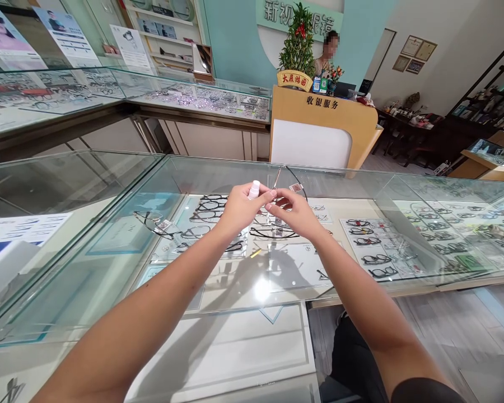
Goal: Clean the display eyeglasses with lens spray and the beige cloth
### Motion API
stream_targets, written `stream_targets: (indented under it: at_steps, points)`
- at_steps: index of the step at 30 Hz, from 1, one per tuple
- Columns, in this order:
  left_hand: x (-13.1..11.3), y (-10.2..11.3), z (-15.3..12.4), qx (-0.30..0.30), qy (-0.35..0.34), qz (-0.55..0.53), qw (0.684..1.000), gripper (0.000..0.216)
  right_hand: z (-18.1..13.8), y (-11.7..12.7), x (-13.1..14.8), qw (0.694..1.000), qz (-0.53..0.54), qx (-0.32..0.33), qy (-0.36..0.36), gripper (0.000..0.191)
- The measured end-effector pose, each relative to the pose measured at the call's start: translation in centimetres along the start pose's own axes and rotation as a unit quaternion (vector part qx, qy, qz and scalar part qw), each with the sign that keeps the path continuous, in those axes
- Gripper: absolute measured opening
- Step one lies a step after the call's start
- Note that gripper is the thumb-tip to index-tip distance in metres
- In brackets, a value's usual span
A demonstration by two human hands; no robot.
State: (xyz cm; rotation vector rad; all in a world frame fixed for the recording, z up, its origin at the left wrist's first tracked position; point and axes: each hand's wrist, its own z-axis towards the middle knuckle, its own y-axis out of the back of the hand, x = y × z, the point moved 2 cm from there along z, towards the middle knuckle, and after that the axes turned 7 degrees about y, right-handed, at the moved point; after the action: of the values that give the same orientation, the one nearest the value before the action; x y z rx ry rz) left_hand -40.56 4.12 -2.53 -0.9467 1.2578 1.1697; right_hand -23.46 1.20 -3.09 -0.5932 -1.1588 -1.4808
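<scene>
My left hand is closed around a small white bottle, whose top sticks up between thumb and fingers. Pinched in my right hand is a pair of eyeglasses; one dark temple curves up behind the fingers, and a small tag hangs near it. The fingertips of both hands meet at the eyeglasses, and the fingers hide most of the frame. Left of my hands, another pair of eyeglasses with a tag lies on the glass counter.
Under the glass, rows of eyeglass frames lie on white trays. A white box stands at the left. Beyond the counter are more display cases and a wooden cashier desk with a person behind it.
</scene>
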Motion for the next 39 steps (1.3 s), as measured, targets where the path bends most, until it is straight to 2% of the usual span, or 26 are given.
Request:
stream_targets:
  at_steps: [7, 13, 18, 22, 29, 33, 39]
  points:
    - [0.1, 0.1, 0.2, -0.003, 0.008, -0.020, 1.000, 0.047, 0.1, -0.3, -0.3, 0.997, 0.062, 0.016, 0.035, 0.051]
    - [-0.1, 0.0, 0.2, 0.013, -0.016, -0.027, 0.999, 0.043, 0.1, -0.4, -0.6, 0.995, 0.093, 0.010, 0.038, 0.065]
    - [-0.1, 0.0, 0.2, -0.017, 0.023, -0.047, 0.998, 0.038, 0.2, 0.0, -0.7, 0.997, 0.060, -0.016, 0.041, 0.056]
    - [-0.1, 0.5, 0.6, -0.041, 0.048, -0.118, 0.991, 0.030, 0.2, 0.6, -0.7, 0.997, 0.048, -0.048, 0.026, 0.049]
    - [0.0, 0.8, 1.0, -0.023, 0.025, -0.126, 0.992, 0.049, 0.5, 1.5, -0.6, 0.994, 0.030, -0.096, 0.029, 0.054]
    - [0.2, 0.2, 1.2, -0.003, 0.000, -0.166, 0.986, 0.054, 0.6, 1.7, -0.7, 0.994, 0.026, -0.104, 0.027, 0.054]
    - [0.4, 0.3, 1.4, 0.039, 0.006, -0.186, 0.982, 0.066, 0.7, 2.0, -0.7, 0.993, 0.035, -0.109, 0.029, 0.051]
